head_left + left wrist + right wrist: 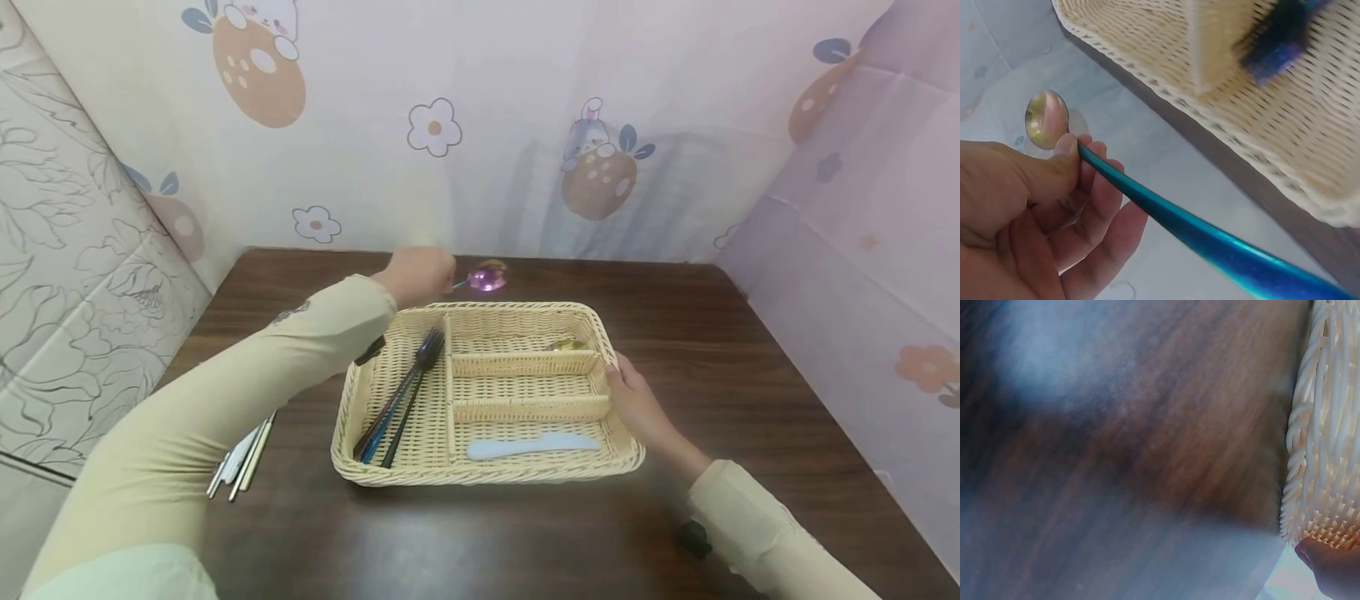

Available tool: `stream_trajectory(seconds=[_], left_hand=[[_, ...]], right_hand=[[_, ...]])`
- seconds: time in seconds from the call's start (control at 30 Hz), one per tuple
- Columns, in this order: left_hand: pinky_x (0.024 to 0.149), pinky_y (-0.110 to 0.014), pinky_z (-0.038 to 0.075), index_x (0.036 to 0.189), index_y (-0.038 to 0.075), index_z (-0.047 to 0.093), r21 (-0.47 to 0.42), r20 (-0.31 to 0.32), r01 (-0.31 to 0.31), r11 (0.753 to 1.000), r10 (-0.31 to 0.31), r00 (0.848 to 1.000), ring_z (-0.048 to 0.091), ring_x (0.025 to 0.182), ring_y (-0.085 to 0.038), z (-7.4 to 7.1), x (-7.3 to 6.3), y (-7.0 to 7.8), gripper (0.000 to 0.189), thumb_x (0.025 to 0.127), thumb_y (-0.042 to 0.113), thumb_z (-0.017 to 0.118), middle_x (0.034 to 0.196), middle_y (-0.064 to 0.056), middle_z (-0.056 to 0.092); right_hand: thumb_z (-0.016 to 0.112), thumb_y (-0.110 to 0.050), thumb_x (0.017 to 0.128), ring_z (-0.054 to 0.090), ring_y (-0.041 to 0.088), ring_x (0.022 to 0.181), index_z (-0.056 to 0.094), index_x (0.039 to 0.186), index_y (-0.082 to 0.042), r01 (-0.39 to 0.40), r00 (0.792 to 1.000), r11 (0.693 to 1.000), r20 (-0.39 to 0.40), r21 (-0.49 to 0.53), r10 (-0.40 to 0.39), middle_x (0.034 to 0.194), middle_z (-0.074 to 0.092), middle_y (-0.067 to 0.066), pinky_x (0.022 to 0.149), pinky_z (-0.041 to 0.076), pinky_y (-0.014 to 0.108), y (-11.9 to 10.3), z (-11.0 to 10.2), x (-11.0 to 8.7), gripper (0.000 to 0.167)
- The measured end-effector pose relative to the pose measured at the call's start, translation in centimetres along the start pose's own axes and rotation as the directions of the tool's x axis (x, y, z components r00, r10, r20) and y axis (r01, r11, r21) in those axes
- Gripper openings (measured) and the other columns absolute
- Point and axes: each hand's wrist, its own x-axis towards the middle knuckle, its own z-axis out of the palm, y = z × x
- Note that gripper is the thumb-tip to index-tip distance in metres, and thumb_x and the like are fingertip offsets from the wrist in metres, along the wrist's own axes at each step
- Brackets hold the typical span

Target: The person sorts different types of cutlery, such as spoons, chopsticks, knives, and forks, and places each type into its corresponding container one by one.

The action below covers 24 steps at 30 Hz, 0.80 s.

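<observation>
My left hand [420, 275] is past the basket's far edge and pinches a shiny spoon by its neck. The spoon's bowl [487, 277] points right and looks pink-purple; in the left wrist view its handle [1191, 231] shades from teal to blue. With my right hand [643, 408] I grip the right end of a woven cream basket [487, 477] with divided compartments. Dark and blue forks [429, 350] lie in its long left compartment. A gold-toned spoon [568, 344] rests in the far right compartment and a whitish knife [528, 446] in the near one.
On the dark wooden table [525, 542], several slim metallic and pale utensils [247, 458] lie left of the basket, partly behind my left sleeve. Patterned cloth [510, 125] hangs behind the table and along its sides. The middle right compartment [525, 387] sits between two low dividers.
</observation>
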Motion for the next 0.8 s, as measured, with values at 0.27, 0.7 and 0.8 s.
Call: stream_trajectory(seconds=[0.27, 0.7, 0.8], left_hand=[[0.068, -0.038, 0.052, 0.075, 0.010, 0.054, 0.074, -0.003, -0.051, 0.996, 0.051, 0.999, 0.051, 0.066, -0.015, 1.1, 3.2, 2.8, 0.018, 0.093, 0.013, 0.058, 0.068, 0.001, 0.052], [0.077, -0.040, 0.052, 0.094, 0.010, 0.063, 0.136, 0.031, -0.064, 0.989, 0.060, 0.998, 0.061, 0.080, -0.019, 4.0, 6.6, 6.7, 0.012, 0.095, 0.013, 0.052, 0.091, -0.004, 0.066], [0.079, -0.039, 0.051, 0.100, 0.011, 0.065, 0.158, 0.053, -0.079, 0.984, 0.071, 0.996, 0.060, 0.080, -0.018, 4.7, 7.0, 7.3, 0.016, 0.097, 0.013, 0.050, 0.094, -0.003, 0.066]], right_hand=[[0.022, -0.028, 0.105, 0.036, 0.045, 0.129, 0.008, 0.151, -0.003, 0.019, 1.000, 1.000, -0.018, -0.002, -0.019, 0.144, 0.029, 0.032, 0.104, 0.028, 0.054, 0.2, 0.0, -0.2, 0.054], [0.025, -0.028, 0.105, 0.044, 0.044, 0.123, 0.014, 0.151, -0.003, 0.021, 0.999, 1.000, -0.048, 0.019, -0.020, 0.139, 0.038, 0.031, 0.102, 0.033, 0.052, 0.2, 0.6, -0.8, 0.053], [0.026, -0.027, 0.105, 0.040, 0.043, 0.126, 0.015, 0.151, -0.003, 0.044, 0.998, 0.999, -0.044, 0.013, -0.043, 0.141, 0.036, 0.030, 0.105, 0.028, 0.053, 0.0, 0.8, -0.9, 0.053]])
